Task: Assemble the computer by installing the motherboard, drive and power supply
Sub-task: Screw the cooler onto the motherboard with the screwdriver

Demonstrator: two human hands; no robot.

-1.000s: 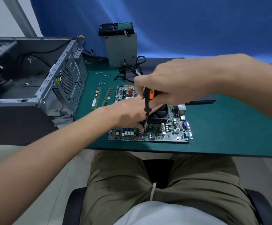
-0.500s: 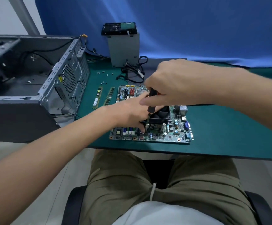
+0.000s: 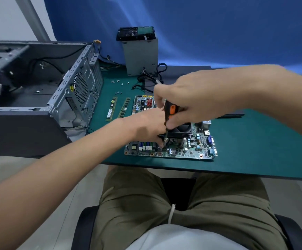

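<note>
Backdrop and bench: blue cloth backdrop hangs behind a dark green work mat. The work sits near the mat's front edge, so a hard shove could send it toward the lap.
Case: grey steel computer case lies open on its side at the left, with none of the three parts fitted. The job looks to be at an early stage.
Power supply: grey metal power supply box stands on end at the back, with tangled black cables in front of it. A snagged cable could tip it over.
Drive: black hard drive with a green label lies on top of that box and would fall with it.
Motherboard: green motherboard lies flat on the mat, apart from the case and not yet installed.
Cooler: black fan on a finned aluminium heat sink sits on the board, under both hands.
Right hand: curled round the handle of the black-and-orange screwdriver, whose shaft points down at the cooler's near-left corner.
Left hand: lies on the board beside the cooler, fingertips down by the driver's tip. I cannot tell whether they pinch anything or only steady it.
Slip risk: a tip that jumps off the screw could gouge the board or jab those fingertips. Overtightening one corner could seat the cooler crooked.
Memory: two green memory sticks lie loose just left of the board, where the left forearm could sweep them.
Screws: small silver screws lie scattered at the back. They could roll away, and one could short the board if it ended up underneath.
</note>
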